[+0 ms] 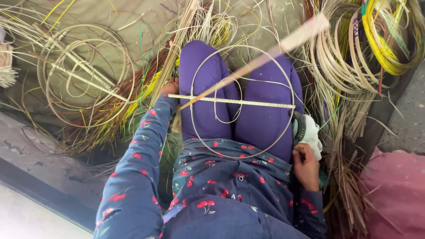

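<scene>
The left hand [170,86] is gripping the left end of the wrapped cross-stick [230,101] lying across the cane hoop [283,131] on the lap, while the right hand [305,164] — fingers curled shut — is resting just beyond the hoop's lower right rim, beside a white cloth [311,133]; a long blurred cane strip [274,51] is slanting up from the hoop's left side.

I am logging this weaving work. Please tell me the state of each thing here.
Cane ring: resting on the lap, unfinished.
Wrapped crossbar: lying across the ring.
Long strip: slanting over the ring, blurred.
Left hand: gripping the crossbar's end.
Right hand: closed, beside a white cloth.
</scene>
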